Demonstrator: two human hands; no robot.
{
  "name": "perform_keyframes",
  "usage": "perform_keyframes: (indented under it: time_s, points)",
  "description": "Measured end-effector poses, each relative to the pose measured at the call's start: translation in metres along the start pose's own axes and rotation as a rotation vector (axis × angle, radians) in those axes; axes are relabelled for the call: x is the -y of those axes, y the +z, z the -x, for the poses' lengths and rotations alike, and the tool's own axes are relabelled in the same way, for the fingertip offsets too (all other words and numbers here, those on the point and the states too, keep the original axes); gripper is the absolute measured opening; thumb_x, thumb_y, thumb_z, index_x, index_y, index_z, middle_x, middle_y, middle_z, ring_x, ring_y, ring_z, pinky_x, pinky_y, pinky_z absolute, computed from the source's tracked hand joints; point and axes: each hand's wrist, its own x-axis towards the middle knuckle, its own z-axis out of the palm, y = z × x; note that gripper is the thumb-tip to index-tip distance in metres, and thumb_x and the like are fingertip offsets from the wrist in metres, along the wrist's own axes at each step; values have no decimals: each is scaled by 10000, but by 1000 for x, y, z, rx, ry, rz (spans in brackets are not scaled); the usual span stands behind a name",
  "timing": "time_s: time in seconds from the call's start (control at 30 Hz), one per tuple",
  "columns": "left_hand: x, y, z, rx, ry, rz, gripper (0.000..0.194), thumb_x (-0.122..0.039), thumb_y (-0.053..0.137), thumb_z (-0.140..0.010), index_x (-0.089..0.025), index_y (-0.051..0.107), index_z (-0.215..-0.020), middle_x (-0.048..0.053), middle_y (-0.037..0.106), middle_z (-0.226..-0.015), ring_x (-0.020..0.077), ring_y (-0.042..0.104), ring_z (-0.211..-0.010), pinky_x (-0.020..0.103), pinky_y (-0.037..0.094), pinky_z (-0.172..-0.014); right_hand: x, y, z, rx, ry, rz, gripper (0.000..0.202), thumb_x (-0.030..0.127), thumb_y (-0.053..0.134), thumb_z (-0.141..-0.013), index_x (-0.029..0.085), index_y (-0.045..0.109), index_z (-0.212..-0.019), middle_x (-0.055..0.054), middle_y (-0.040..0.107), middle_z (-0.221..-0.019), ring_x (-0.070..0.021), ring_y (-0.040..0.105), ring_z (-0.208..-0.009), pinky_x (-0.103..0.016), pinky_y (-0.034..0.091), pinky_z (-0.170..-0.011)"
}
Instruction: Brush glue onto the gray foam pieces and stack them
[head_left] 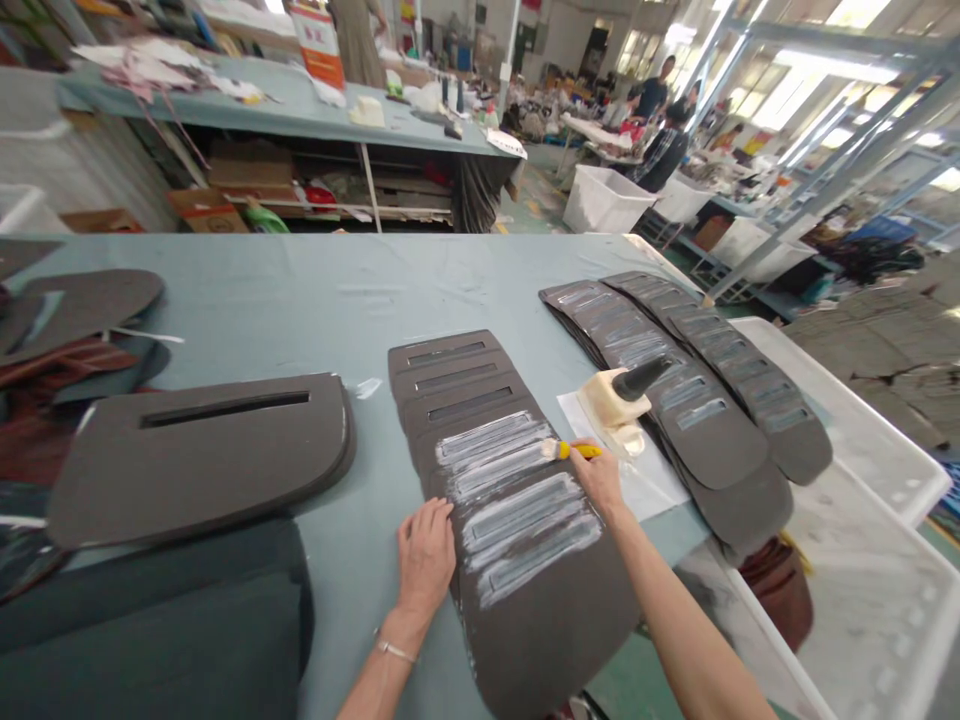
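Observation:
In my right hand [600, 478] is a small brush with a yellow handle [587, 451]. Its bristles touch a stack of dark grey slotted panels [540, 640], fanned out so that each slot shows. White paste [491, 465] is smeared around the nearer slots, while the three farther slots look bare. My left hand [427, 550] lies with fingers extended on the stack's left edge. Just right of the brush, a cream glue bottle with a black nozzle [611, 400] stands on a white sheet [667, 490].
More paste-smeared panels [720, 440] lie fanned at the right, above white plastic bins [847, 560]. A slotted panel stack [202, 450] and dark pieces [165, 620] lie at the left. Behind is another cluttered table [262, 100]; people [656, 130] sit farther back.

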Motion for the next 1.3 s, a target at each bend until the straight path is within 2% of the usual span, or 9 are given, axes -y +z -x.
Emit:
perform_keyframes:
  time_s: [0.17, 0.3, 0.37, 0.47, 0.6, 0.7, 0.9, 1.1, 1.3]
  points:
    - [0, -7, 4, -33, -51, 103, 263, -213, 387, -894, -209, 568, -1085, 79, 623, -1138, 198, 535, -1111, 386, 358, -947, 32, 9, 24, -3, -82, -41, 221, 338, 510, -801, 178, 662, -817, -18, 637, -714, -141, 544, -605, -255, 415, -616]
    - [-6, -11, 21, 39, 49, 60, 284, -212, 402, -887, -204, 573, -1114, 89, 621, -1155, 210, 529, -1125, 397, 346, -967, 86, 45, 75, 213, -205, -196, 185, 280, 504, -834, 190, 661, -871, -31, 666, -831, -146, 599, -741, -244, 449, -704]
    - [-9, -9, 29, 69, 89, 12, 299, -200, 405, -886, -202, 571, -1134, 92, 617, -1177, 215, 524, -1138, 404, 333, -977, 95, 56, 90, 316, -274, -226, 179, 263, 502, -839, 194, 662, -881, -34, 671, -855, -148, 608, -785, -242, 454, -739]
    - [-11, -4, 34, 67, 93, -35, 307, -183, 398, -888, -204, 574, -1139, 93, 619, -1184, 217, 520, -1151, 409, 326, -979, 73, 49, 80, 345, -251, -163, 188, 275, 493, -841, 200, 660, -883, -20, 668, -799, -138, 600, -701, -234, 450, -681]
    - [-13, -3, 33, 58, 84, -57, 300, -188, 400, -890, -205, 582, -1128, 94, 617, -1192, 215, 523, -1150, 399, 337, -964, 26, 13, 40, 85, -105, 89, 201, 304, 486, -827, 191, 652, -818, -24, 643, -710, -143, 567, -612, -245, 417, -624]
    - [-16, -4, 32, 49, 85, -68, 297, -194, 401, -889, -201, 583, -1125, 98, 614, -1197, 217, 526, -1146, 397, 338, -958, 28, 6, 38, -45, -111, 214, 195, 288, 473, -830, 187, 640, -817, -49, 643, -745, -157, 579, -668, -249, 408, -654]
    - [-15, 0, 32, 54, 116, -93, 280, -211, 437, -881, -215, 578, -1124, 80, 627, -1175, 211, 537, -1123, 387, 336, -942, 57, 35, 75, 254, -315, 16, 179, 240, 462, -840, 217, 633, -890, -20, 650, -790, -133, 587, -710, -218, 415, -676]
    - [-16, 2, 31, 39, 95, -96, 278, -215, 427, -884, -211, 579, -1117, 88, 617, -1188, 216, 527, -1134, 391, 333, -947, -1, -12, 33, -24, -12, 101, 174, 273, 474, -794, 199, 629, -761, 7, 586, -619, -131, 515, -557, -238, 374, -577]
    - [-16, 2, 32, 37, 113, -84, 281, -219, 424, -884, -211, 580, -1117, 93, 620, -1178, 215, 529, -1127, 388, 330, -948, -5, -15, 35, 19, -3, 33, 211, 326, 472, -795, 195, 637, -793, 9, 591, -634, -122, 506, -536, -231, 375, -556]
